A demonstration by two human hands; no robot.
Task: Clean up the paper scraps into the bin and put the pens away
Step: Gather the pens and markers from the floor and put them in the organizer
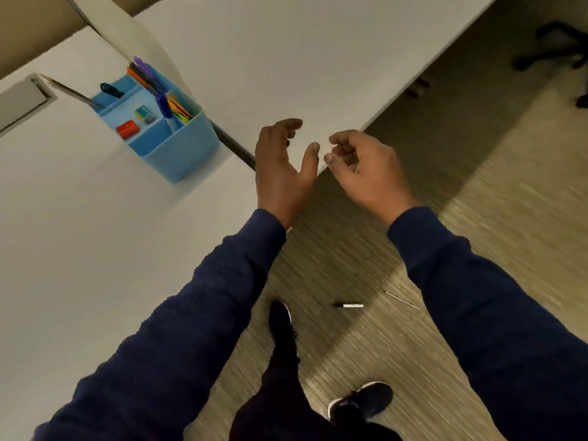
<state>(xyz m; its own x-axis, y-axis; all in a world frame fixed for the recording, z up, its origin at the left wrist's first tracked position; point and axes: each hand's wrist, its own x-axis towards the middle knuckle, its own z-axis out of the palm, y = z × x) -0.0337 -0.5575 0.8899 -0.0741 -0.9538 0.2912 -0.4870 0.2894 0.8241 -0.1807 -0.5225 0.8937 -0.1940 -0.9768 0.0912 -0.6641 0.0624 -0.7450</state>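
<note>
A blue desk organizer (pixel 178 148) stands on the white table (pixel 95 233), holding several coloured pens, a red sharpener and a small eraser. My left hand (pixel 281 168) hovers over the table's corner, fingers apart and empty. Close to its right, my right hand (pixel 366 173) hangs over the floor with fingers loosely curled; a small white bit may sit in its palm, too small to tell. A black-and-white marker (pixel 349 305) lies on the floor below my hands, and a thin stick-like pen (pixel 401 300) lies just right of it. No bin or paper scraps are in view.
A pencil (pixel 68 90) sticks out from the organizer's left side. A dark gap (pixel 234 144) separates two table sections. My two dark shoes (pixel 280 319) stand on the striped floor. An office chair base (pixel 556 49) sits at the far right.
</note>
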